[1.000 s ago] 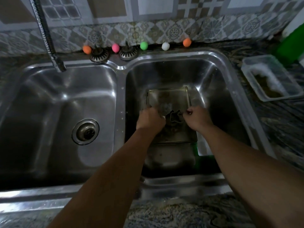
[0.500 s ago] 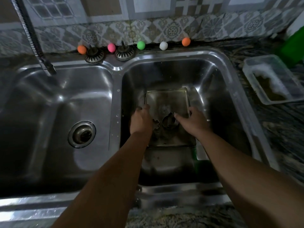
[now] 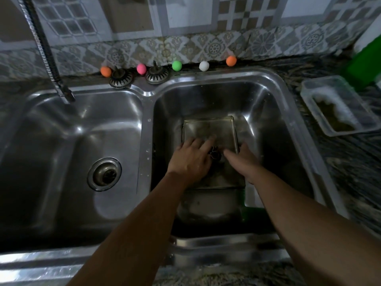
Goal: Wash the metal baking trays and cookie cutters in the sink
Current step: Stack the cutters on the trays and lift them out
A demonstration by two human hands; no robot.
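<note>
Between both hands (image 3: 190,156) (image 3: 244,159), cookie cutter (image 3: 215,154).

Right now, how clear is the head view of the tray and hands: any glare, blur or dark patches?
Head view: dim overall; glare streaks on the sink walls; left hand and right hand slightly motion-blurred over the baking tray; cookie cutter dark, shape unclear; wide-angle bending at the edges.
</note>
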